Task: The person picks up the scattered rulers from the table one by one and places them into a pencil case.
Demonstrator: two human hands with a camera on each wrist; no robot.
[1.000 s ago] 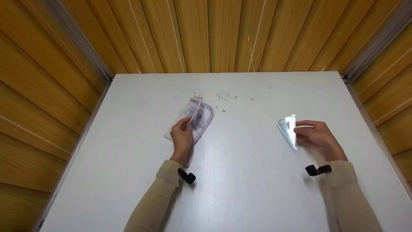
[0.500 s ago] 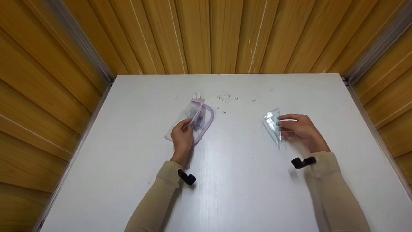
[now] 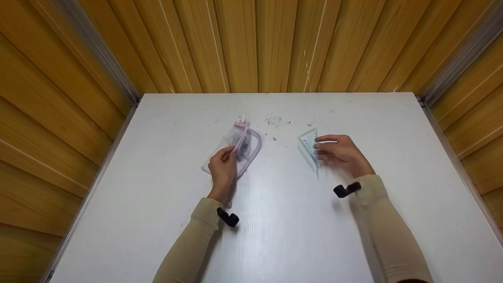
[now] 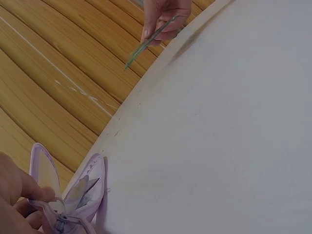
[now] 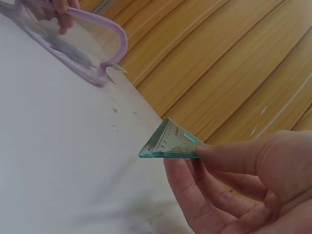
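My left hand (image 3: pixel 223 167) pinches the edge of a clear zip pouch (image 3: pixel 254 147) with lilac trim and holds its upper side lifted, so the pouch gapes. Inside the pouch lie dark bluish items, partly hidden behind the film; the left wrist view shows the parted lilac rims (image 4: pixel 100 170). In my right hand (image 3: pixel 341 153), a clear greenish set square (image 3: pixel 308 143) with printed scale marks is pinched between thumb and fingers. The right wrist view shows the set square (image 5: pixel 173 141) held above the table, one corner pointing away from the hand, toward the pouch side.
The white table (image 3: pixel 275 236) bears small dark marks (image 3: pixel 273 121) behind and between the hands. Wood-patterned panels (image 3: pixel 271 43) stand along its back and sides. Each sleeve cuff carries a black wrist camera (image 3: pixel 346 190).
My right hand has moved left and slightly away from me with the set square, closer to the pouch. The left hand keeps its hold on the lifted pouch side.
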